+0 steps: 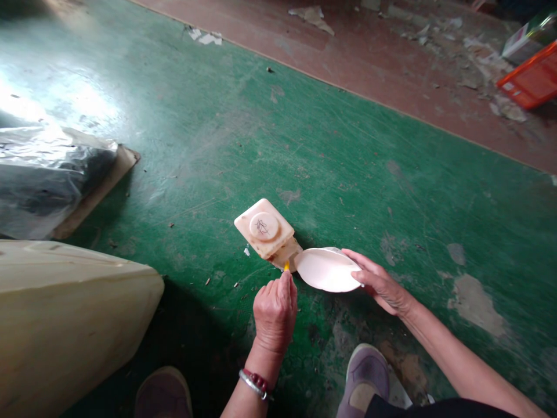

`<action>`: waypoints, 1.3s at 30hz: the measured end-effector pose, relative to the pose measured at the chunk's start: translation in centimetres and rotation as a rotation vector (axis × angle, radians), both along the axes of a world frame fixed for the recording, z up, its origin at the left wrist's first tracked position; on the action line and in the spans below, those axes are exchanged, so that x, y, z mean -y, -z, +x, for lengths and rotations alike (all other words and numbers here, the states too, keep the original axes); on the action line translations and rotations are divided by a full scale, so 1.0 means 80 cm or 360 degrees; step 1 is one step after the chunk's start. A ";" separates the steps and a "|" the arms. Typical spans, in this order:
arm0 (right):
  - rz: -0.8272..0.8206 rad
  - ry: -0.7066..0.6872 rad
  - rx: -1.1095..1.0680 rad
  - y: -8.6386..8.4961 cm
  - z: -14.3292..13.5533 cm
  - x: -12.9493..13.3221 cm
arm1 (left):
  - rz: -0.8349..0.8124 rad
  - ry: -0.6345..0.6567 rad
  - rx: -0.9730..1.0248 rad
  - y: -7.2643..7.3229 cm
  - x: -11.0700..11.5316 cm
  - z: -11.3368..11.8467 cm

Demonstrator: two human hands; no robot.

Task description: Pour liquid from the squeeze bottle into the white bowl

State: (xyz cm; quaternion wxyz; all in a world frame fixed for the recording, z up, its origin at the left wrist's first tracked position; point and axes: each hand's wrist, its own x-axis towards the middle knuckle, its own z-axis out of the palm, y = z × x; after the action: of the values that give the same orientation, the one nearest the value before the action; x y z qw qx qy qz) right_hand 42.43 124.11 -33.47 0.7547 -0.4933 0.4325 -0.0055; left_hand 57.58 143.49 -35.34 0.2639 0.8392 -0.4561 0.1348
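Scuffed green floor [209, 157] surrounds a square plastic container [266, 228]; the white bowl [328, 270] tilts at its four o'clock, rim gripped by the right hand [379, 280], seemingly light, stiff, best held there. The left hand [275, 303] pinches a yellow piece [286, 265], perhaps a handle.

A bead bracelet [260, 381] and a silvery bangle [251, 385] are circling the left wrist [267, 351].
The bracelet is showing round, dark red beads, and the bangle is gleaming just beside it. Both forearms [456, 351] are showing bare. The right shoe [369, 363] is displaying a muted purple upper, rounded toe and pale rim; the left shoe [163, 396], dimmed by shadow, is matching it. Dark cloth [420, 409] is showing at the bottom edge.
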 end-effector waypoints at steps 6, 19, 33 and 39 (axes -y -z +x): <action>-0.0016 -0.0013 -0.0010 -0.001 0.000 0.001 | -0.0001 -0.0013 -0.0012 0.001 0.000 0.000; 0.0079 0.0038 0.0020 0.006 -0.003 0.003 | 0.0004 -0.0009 -0.0031 0.000 0.000 0.002; 0.0605 0.0183 0.0385 0.028 -0.014 -0.011 | 0.0125 -0.0024 0.0014 0.001 -0.010 -0.001; 0.0626 0.0247 0.0355 0.024 -0.020 -0.007 | 0.0164 -0.0034 0.0002 0.008 -0.011 -0.006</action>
State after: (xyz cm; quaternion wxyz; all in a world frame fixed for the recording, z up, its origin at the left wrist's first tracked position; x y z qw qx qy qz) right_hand 40.79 124.66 -35.36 0.8766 -0.2984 0.3759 -0.0335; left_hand 57.07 144.41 -35.98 0.2185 0.8563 -0.4537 0.1145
